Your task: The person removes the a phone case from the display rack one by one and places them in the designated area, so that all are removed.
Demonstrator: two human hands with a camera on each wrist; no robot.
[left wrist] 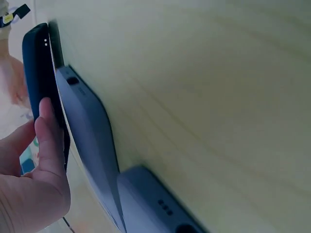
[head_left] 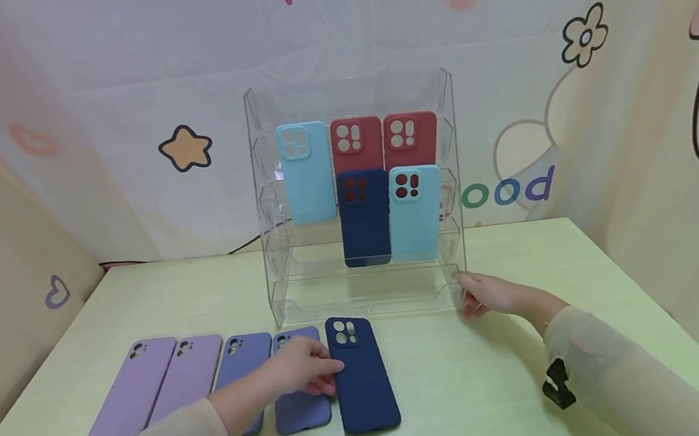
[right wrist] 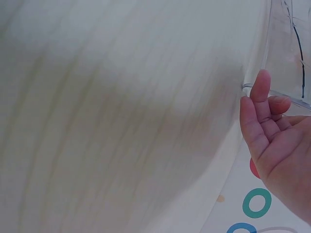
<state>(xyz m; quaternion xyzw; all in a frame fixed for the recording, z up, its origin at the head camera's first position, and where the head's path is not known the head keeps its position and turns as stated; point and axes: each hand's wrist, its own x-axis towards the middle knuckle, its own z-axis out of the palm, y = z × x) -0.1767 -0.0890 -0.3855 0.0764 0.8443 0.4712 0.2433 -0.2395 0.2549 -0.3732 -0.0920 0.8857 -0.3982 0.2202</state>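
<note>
In the head view my left hand [head_left: 303, 368] pinches the left edge of a navy phone case [head_left: 365, 385] at the front of the table. The left wrist view shows the fingers and thumb [left wrist: 22, 138] at the edge of this case [left wrist: 41, 73]. My right hand [head_left: 489, 293] touches the lower right side of a clear acrylic tiered rack [head_left: 321, 313]; its fingers are loosely bent. Left of the navy case lie two blue-violet cases [head_left: 301, 412] [head_left: 249, 354] and two lilac cases [head_left: 132, 390] [head_left: 193, 366].
On the rack stand a light blue case [head_left: 311, 193] and two red cases [head_left: 359, 161] [head_left: 424, 144] behind a navy case [head_left: 366, 234] and another light blue case [head_left: 416, 229]. A printed cloth [head_left: 124, 113] hangs behind the pale wood-grain table [head_left: 454, 383].
</note>
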